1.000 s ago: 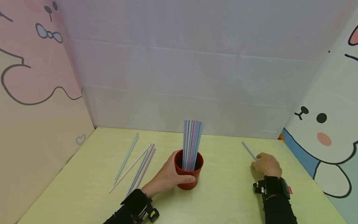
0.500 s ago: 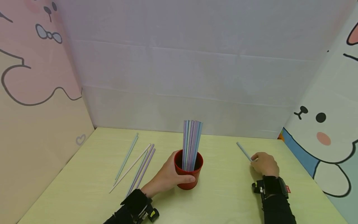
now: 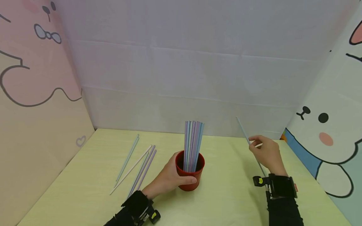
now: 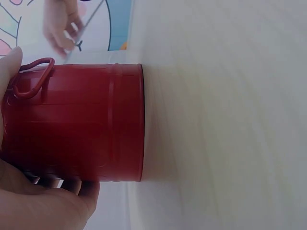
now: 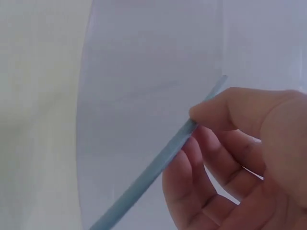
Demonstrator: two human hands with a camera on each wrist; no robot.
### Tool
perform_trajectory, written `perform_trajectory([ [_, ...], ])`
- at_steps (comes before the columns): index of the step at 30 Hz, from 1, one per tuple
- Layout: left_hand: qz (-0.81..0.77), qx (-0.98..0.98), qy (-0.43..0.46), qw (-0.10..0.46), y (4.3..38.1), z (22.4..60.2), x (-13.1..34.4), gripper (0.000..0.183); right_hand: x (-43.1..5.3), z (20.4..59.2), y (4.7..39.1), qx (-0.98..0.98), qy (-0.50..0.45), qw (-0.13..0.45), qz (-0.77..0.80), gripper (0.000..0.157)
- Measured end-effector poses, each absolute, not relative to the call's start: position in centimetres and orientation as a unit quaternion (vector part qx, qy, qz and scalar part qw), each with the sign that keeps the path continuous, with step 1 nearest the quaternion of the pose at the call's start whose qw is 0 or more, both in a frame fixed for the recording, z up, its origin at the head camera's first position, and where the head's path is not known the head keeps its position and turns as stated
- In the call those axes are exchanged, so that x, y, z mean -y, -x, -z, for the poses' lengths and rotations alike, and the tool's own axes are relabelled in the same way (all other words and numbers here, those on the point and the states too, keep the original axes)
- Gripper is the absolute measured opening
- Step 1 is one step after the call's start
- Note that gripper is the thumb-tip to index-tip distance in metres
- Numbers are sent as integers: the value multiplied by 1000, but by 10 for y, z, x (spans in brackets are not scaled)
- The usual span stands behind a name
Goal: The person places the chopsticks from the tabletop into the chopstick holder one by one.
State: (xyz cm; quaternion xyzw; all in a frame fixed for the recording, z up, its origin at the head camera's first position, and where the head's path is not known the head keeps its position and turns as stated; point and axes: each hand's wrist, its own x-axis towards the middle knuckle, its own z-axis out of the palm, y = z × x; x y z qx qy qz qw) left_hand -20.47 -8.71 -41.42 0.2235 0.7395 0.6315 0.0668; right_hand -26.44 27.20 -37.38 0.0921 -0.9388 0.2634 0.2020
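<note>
Perhaps the blue straw (image 5: 144,177) could swivel, the right grip (image 3: 266,153) merely pinching it; the left grip (image 3: 169,178) clasps a pail (image 4: 79,122).

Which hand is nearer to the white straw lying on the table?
Left. The left hand grips the red cup, right of the white straw; the right hand is farther right, beyond the cup, pinching a blue straw.
</note>
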Motion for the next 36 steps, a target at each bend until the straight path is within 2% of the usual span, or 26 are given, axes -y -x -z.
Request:
perform_trajectory([
  [6, -633, -738, -223, 66, 204, 413, 87, 86, -248, 350, 256, 911, -116, 269, -292, 23],
  [10, -639, -730, -232, 67, 204, 411, 87, 83, -233, 338, 249, 893, -127, 288, -323, 26],
  [18, -628, -744, -217, 65, 203, 412, 87, 86, -202, 319, 232, 821, -172, 270, -472, 30],
  [24, -625, -749, -210, 61, 213, 430, 86, 88, -173, 315, 226, 744, -215, 253, -579, 33],
  [36, -635, -735, -230, 56, 218, 434, 86, 84, -123, 327, 218, 703, -264, 233, -618, 38],
])
